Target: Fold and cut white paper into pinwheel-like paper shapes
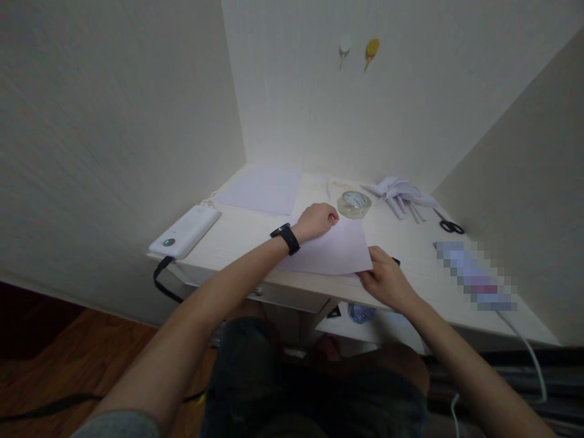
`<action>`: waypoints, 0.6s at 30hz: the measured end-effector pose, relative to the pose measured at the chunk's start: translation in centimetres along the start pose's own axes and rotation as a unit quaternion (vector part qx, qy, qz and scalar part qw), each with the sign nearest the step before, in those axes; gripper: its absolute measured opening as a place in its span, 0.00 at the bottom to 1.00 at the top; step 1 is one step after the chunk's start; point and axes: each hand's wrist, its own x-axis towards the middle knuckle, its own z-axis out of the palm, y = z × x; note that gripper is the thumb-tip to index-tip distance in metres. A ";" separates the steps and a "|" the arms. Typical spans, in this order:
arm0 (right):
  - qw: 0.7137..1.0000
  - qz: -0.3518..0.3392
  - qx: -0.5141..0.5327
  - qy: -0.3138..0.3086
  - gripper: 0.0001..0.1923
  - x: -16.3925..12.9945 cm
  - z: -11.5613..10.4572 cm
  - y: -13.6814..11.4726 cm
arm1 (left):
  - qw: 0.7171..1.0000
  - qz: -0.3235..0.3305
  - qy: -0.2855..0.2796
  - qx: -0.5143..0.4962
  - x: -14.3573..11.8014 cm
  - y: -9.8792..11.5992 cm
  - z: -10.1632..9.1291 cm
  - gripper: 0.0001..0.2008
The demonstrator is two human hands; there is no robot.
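Observation:
A white sheet of paper [335, 250] lies on the pale desk [241, 234] near its front edge. My left hand [316, 221], with a black band on the wrist, rests curled on the sheet's far left corner. My right hand [385, 281] pinches the sheet's near right corner at the desk's front edge. A roll of clear tape [354, 204] stands just beyond the sheet, close to my left hand.
A second sheet [262, 190] lies at the back left. A white power bank [185, 231] with a black strap sits at the left edge. Folded white paper pieces [401, 193] and black scissors [451, 226] lie at the back right. Walls close three sides.

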 end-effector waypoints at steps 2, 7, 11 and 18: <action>1.000 -0.006 0.002 -0.001 0.09 -0.1 -0.1 0.0 | 1.000 0.012 0.007 0.017 -0.5 -0.1 0.0 0.12; 1.000 -0.008 -0.009 0.004 0.09 -0.3 -0.1 0.1 | 0.989 0.125 -0.027 0.071 -3.9 -1.0 -1.9 0.20; 1.000 -0.006 -0.021 0.000 0.09 -0.4 0.0 0.1 | 0.970 0.166 -0.112 0.137 -7.4 -2.2 -3.2 0.23; 0.999 0.015 0.025 -0.025 0.09 -0.5 -0.5 0.0 | 0.968 0.123 -0.152 0.156 -9.4 -2.8 -2.4 0.26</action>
